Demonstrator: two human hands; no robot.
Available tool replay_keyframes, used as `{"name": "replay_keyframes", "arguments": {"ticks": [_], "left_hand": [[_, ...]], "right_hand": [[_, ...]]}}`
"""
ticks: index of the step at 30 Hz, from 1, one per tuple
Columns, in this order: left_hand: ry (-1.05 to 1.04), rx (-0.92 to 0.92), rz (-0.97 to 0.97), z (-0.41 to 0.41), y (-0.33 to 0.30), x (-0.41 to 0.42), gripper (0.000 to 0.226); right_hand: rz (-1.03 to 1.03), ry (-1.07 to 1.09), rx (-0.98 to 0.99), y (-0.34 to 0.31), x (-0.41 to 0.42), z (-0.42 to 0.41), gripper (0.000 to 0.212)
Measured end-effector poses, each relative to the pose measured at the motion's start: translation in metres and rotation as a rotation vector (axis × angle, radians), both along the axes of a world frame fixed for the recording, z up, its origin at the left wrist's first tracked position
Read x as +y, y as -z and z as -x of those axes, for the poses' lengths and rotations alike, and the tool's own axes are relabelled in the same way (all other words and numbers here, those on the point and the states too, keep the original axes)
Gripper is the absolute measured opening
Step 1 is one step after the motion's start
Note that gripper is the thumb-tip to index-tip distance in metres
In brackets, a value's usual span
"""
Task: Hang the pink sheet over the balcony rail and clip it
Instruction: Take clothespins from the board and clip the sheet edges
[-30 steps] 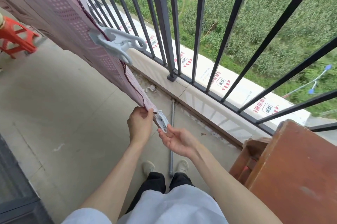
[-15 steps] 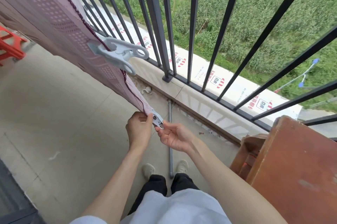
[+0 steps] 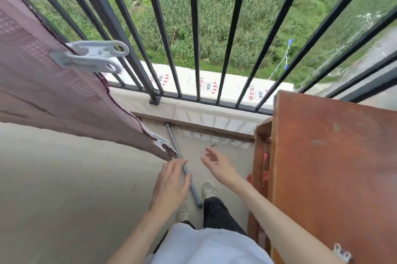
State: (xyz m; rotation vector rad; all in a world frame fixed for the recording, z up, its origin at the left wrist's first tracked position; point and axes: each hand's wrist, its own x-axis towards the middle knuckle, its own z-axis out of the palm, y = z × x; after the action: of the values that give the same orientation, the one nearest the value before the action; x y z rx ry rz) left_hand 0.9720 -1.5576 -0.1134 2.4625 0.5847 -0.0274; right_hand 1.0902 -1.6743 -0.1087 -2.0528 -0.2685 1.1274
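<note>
1 head-worn wide-angle camera looks forward and steeply down, close above the left hand [image 3: 171, 184] and right hand [image 3: 217, 165]. Beyond the hands, the view faces the balcony railing [image 3: 194, 34]; bars bow toward the frame edges.

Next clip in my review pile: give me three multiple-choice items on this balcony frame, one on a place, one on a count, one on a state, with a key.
1. Where is the smaller white clip?
A. on the sheet's lower corner
B. on the floor
C. in the right hand

2. How many white clips are on the pink sheet?
A. one
B. two
C. three

3. What are the hands doing?
A. both gripping the sheet
B. one holding a clip
C. both open, holding nothing

Key: A, it sits at the corner hem; B, that one plus the large clip; C, the left hand and right hand have spread, free fingers.
</note>
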Motion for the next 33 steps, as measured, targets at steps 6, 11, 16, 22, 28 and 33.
{"name": "replay_keyframes", "arguments": {"ticks": [6,11,16,22,28,33], "left_hand": [[0.533,0.159,-0.11,-0.004,0.02,-0.043,0.049],[0.869,0.191,-0.133,-0.003,0.019,-0.121,0.05],[1.131,0.214,-0.117,-0.006,0.02,-0.212,0.058],[1.419,0.147,-0.251,-0.03,0.048,-0.313,0.078],[1.47,-0.015,-0.275,-0.034,0.072,-0.342,0.058],[1.28,-0.053,-0.215,-0.036,0.073,-0.321,0.02]], "right_hand": [[0.273,0.285,-0.364,-0.006,-0.127,0.073,0.062],[0.508,0.639,-0.392,-0.001,-0.226,0.146,0.059],[0.644,0.895,-0.304,0.013,-0.291,0.184,0.055],[0.676,0.891,-0.292,0.048,-0.327,0.187,0.061],[0.576,0.917,-0.302,0.062,-0.339,0.192,0.038],[0.496,0.945,-0.316,0.053,-0.338,0.188,0.035]]}}
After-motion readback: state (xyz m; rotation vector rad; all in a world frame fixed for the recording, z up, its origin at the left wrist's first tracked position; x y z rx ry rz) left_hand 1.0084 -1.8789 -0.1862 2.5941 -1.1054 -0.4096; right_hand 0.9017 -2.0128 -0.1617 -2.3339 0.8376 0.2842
